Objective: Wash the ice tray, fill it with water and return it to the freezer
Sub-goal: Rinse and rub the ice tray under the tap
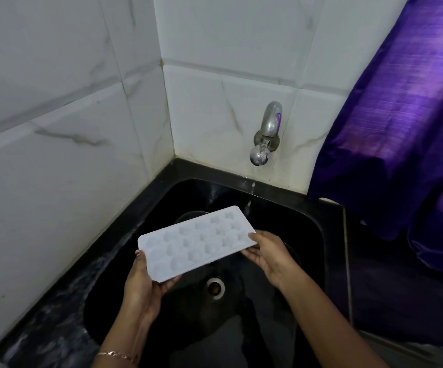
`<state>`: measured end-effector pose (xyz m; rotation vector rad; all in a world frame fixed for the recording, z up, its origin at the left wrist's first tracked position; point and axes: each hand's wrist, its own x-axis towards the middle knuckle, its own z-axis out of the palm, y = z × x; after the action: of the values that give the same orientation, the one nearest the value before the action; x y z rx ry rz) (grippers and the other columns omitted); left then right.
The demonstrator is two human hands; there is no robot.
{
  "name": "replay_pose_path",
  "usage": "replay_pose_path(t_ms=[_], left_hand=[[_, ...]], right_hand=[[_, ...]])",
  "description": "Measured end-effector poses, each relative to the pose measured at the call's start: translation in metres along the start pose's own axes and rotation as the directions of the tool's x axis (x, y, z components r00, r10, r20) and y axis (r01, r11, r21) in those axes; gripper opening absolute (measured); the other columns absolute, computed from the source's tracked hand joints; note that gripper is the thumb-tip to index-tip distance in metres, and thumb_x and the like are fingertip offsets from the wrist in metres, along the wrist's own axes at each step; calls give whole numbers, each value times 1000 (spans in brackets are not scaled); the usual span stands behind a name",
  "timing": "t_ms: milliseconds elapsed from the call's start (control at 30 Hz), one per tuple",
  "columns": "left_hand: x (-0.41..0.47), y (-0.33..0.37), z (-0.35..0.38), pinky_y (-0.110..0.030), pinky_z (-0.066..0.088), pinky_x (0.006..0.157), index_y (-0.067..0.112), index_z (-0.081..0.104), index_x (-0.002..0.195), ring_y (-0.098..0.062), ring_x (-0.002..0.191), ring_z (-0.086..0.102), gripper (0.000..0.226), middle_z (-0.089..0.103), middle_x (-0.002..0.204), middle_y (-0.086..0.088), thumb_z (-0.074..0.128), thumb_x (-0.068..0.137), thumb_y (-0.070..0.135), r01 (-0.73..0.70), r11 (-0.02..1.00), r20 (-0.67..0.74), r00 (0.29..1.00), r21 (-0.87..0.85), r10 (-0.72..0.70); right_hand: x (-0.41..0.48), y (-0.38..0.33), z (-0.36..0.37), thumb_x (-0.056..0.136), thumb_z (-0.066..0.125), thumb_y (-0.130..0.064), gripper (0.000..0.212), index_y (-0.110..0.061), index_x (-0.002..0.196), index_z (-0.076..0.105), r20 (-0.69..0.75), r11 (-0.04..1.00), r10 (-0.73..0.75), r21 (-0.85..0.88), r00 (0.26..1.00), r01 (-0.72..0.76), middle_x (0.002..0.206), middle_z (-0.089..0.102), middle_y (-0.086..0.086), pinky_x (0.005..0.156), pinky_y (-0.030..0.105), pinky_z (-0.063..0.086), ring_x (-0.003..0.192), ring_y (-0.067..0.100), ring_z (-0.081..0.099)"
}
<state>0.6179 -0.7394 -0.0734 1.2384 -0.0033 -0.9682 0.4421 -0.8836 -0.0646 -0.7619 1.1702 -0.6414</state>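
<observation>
In the head view, the white ice tray [197, 241] is held flat over the black sink [313, 224], near the thin stream of water falling from the shiny metal tap [269, 126], likely so it can slide under to get rinsed. The left hand [142, 286] grips the tray's near corner and the right hand [269, 254] pinches its right end, fingers closed on the rim to keep it level. The tray looks like smooth hard plastic with rows of round cups, maybe still empty, though it is hard to tell.

The white ice tray [197, 241] with rows of shaped moulds faces cavity-side up, roughly level, held by both short ends above the black sink [318, 229].
</observation>
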Motion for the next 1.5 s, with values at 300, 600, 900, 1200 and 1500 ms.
replay_pose_path(t_ms=[300,600,900,1200,1500], left_hand=[[24,13,29,-40,55,69,22,57,116,-23,94,68,38,72,102,-2,29,103,45,-8,1000,40,999,20,7],[31,15,45,-38,55,66,25,59,102,-19,85,70,35,75,85,6,29,103,44,-24,999,71,997,24,22],[34,15,49,-39,56,68,25,60,104,-19,85,72,36,75,90,4,29,103,44,-39,998,106,994,39,35],[35,14,51,-39,57,67,25,58,108,-19,85,72,35,74,96,2,30,103,44,-24,1000,118,993,17,22],[37,14,55,-36,58,60,24,58,107,-19,82,73,35,74,93,2,30,103,45,-19,1000,123,992,11,17]], right_hand=[[16,-27,2,97,52,-7,9,-5,101,60,-45,994,-27,105,999,32,113,65,18,64,25,56,96,24,65],[18,-41,-5,96,53,-8,12,0,104,59,-35,978,-35,204,999,41,107,65,18,74,28,56,90,23,65],[17,-46,-7,96,53,-7,9,-1,99,60,-37,969,-51,239,998,58,101,66,16,73,28,55,89,23,66],[16,-48,-9,96,53,-7,9,-2,99,60,-49,966,-57,251,997,68,101,67,16,69,27,56,88,23,66],[15,-49,-13,96,53,-8,9,-3,98,60,-51,963,-59,259,997,71,101,67,16,69,25,59,89,23,67]])
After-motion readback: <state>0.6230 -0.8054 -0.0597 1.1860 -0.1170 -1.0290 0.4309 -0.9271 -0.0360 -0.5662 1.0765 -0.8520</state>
